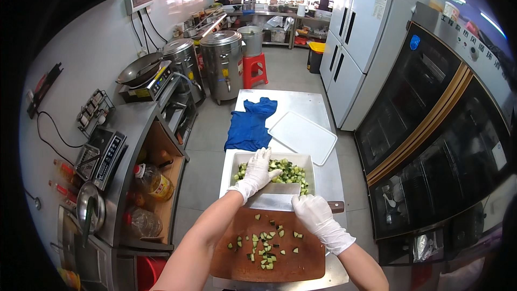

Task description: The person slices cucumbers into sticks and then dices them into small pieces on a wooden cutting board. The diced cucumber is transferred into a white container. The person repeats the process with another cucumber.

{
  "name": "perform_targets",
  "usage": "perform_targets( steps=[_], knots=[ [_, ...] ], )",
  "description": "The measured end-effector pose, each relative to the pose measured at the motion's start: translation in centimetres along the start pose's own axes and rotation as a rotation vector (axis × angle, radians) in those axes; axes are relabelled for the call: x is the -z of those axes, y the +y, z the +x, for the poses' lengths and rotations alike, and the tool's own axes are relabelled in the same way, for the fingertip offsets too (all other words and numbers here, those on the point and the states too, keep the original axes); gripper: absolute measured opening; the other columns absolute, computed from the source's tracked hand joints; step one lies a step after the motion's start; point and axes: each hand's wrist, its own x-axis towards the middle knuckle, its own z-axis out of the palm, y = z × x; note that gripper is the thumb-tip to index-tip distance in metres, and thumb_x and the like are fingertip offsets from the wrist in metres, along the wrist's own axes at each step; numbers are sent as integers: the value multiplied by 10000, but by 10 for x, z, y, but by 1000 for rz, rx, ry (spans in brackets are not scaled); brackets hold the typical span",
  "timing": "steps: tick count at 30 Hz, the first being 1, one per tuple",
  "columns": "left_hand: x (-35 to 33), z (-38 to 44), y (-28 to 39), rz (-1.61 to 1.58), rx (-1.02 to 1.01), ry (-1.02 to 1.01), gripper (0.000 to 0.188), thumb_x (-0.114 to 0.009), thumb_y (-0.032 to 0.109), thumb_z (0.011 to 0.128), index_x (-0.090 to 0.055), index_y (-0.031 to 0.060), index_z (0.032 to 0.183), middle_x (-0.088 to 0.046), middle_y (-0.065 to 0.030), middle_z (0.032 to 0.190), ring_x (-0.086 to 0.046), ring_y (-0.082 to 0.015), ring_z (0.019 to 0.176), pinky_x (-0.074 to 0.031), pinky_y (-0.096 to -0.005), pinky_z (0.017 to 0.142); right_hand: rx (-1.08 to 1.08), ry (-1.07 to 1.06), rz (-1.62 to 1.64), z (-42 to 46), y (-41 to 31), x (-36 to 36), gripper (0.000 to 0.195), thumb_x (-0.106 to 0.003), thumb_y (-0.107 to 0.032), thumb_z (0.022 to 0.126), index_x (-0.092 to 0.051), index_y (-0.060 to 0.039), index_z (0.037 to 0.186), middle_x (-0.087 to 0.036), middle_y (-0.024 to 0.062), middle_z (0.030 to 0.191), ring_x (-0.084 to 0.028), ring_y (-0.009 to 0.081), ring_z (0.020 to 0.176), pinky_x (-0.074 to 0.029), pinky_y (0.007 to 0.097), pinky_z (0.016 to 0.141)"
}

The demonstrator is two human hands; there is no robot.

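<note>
White gloves cover both of my hands. My right hand (315, 216) grips a cleaver (272, 202) near its wooden handle, the broad blade held at the near rim of a white plastic tub (313, 165). Diced cucumber (291, 173) fills much of the tub. Over its left part, my left hand (256, 171) reaches with fingers spread, close above the blade and the cucumber; whether it touches either is unclear. Nearer to me lies a brown wooden cutting board (230, 264), scattered with loose cucumber pieces (264, 246).
Behind the tub, a blue cloth (248, 129) and a white plastic lid (305, 135) lie on the worktable (286, 97). A steel counter (133, 125) with an induction cooker (107, 153) runs along the left. A glass-doored cabinet (436, 129) and a refrigerator (359, 40) stand right.
</note>
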Motion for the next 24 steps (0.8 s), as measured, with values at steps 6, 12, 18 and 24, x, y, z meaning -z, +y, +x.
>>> perform_targets(
  steps=[6, 12, 18, 24],
  knots=[
    [27, 10, -11, -278, -123, 247, 551, -702, 171, 891, -542, 0, 1390, -554, -232, 1374, -534, -369, 1283, -421, -401, 1095, -52, -37, -69, -6, 11, 4, 137, -603, -103, 819, -609, -46, 943, -605, 51, 707, -644, 200, 645, -514, 343, 556],
    [82, -29, -8, -542, -44, 537, 401, -523, -1, 973, -543, -26, 1373, -563, -179, 1400, -549, -281, 1296, -413, -366, 1119, -406, -26, 285, -10, 3, -15, 171, -665, -166, 851, -665, -43, 971, -661, 105, 729, -660, 268, 629, -531, 389, 577],
    [37, -97, 11, -197, -182, 504, 667, -505, -107, 843, -440, 24, 1493, -460, -193, 1503, -409, -365, 1415, -298, -444, 1183, -1223, -12, 1522, 4, -24, -36, 162, -617, -153, 992, -618, -47, 869, -556, -10, 644, -504, 95, 482, -419, 257, 458],
    [-5, -118, 12, 171, -416, 116, 823, -617, -20, 787, -418, 258, 1536, -311, -146, 1601, -255, -334, 1504, -187, -532, 1212, -1419, 92, 1877, 15, -44, -21, 183, -587, -141, 1011, -557, -62, 848, -565, 10, 657, -532, 123, 505, -441, 290, 464]
  ],
)
